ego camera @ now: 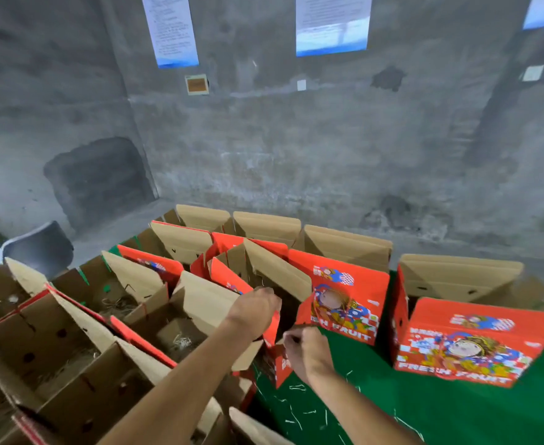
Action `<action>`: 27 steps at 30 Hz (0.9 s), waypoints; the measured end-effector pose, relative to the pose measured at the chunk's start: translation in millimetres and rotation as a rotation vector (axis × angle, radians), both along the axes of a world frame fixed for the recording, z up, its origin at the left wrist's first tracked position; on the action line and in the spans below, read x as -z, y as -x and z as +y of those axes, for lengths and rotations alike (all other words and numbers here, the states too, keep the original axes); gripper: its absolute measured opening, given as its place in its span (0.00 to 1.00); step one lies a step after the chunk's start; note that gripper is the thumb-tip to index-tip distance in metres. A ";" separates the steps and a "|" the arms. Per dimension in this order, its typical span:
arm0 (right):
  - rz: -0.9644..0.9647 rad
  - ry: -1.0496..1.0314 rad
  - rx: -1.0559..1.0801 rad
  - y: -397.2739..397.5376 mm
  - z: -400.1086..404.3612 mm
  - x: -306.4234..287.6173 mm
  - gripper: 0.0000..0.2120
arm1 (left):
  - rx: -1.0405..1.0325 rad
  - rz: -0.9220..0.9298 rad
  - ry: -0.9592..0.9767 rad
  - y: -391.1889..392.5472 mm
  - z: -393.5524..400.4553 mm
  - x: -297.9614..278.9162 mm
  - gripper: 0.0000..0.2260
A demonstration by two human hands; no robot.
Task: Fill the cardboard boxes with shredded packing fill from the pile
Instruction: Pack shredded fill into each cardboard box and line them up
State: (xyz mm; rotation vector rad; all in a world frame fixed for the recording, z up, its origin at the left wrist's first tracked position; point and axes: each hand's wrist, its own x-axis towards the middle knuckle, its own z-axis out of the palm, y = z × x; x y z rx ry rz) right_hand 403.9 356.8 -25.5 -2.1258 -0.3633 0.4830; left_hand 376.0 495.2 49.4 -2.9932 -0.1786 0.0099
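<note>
Several open cardboard boxes with red printed outsides stand in rows on a green table (457, 406). My left hand (254, 311) reaches over the middle box (283, 277) and grips the top edge of its red flap. My right hand (306, 351) pinches the lower red flap of the same box at its near corner. Shredded packing fill (180, 343) lies at the bottom of the box to the left, and more shows in another box (116, 305) behind it. The pile itself is out of view.
Two closed-sided red boxes (476, 345) marked "FRESH FRUIT" stand to the right. Loose shreds (299, 412) are scattered on the green table near me. A grey chair (42, 248) stands at the left. A concrete wall with posted papers rises behind.
</note>
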 end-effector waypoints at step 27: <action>0.142 -0.199 0.679 186.8 -623.8 -4.5 0.06 | 0.521 0.285 0.419 129.5 -496.3 6.2 0.21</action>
